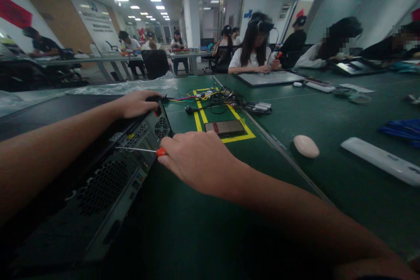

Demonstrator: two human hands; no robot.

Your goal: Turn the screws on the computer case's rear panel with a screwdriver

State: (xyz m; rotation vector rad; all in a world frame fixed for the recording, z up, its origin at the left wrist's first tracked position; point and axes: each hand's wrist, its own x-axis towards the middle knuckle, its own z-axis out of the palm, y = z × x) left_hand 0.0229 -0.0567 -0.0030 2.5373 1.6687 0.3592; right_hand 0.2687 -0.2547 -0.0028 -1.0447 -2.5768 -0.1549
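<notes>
A black desktop computer case [108, 183] lies on its side on the green table mat [203, 227], its rear panel with vents and a small fan facing me. My left hand [136, 103] rests closed over the far top corner of the case. My right hand [197, 162] is closed round a screwdriver [141, 150] with an orange handle. Its thin metal shaft points left at the rear panel of the case.
A yellow-taped rectangle [201, 122] holds a small dark box [225, 127] and a tangle of cables [223, 96]. A white mouse [306, 146] and a white keyboard [382, 160] lie to the right. Other people work at the far end and at distant tables.
</notes>
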